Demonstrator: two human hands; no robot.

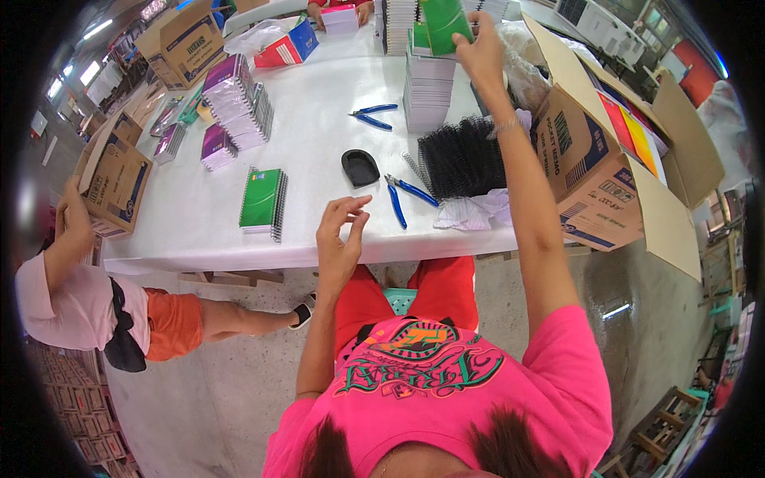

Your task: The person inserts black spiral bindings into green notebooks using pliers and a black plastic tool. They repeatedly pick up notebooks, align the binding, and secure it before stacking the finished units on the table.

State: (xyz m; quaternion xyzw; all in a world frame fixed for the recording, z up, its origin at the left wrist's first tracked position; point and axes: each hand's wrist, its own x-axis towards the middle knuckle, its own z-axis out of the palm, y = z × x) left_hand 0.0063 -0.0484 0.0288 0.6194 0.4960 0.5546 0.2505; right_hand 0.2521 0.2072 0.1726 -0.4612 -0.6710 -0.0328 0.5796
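My right hand (483,54) reaches to the far side of the table and grips a green memo pad (446,29) above a tall stack of pads (429,95). My left hand (343,233) hovers at the table's near edge, fingers loosely bent and apart, with nothing visible in it. To its left lies a small pile of green spiral notebooks (263,196). Ahead of it sits a black, rounded shallow dish (360,168). Blue-handled cutters (402,196) rest right of the dish, beside a heap of black spiral binding coils (460,159).
A second pair of blue-handled cutters (373,117) lies farther back. Purple spiral notebooks (235,103) are stacked at left. An open carton (590,171) stands right, beside crumpled paper (478,212). Another person (96,311) handles a carton (119,187) at left; someone's hands show at the far edge.
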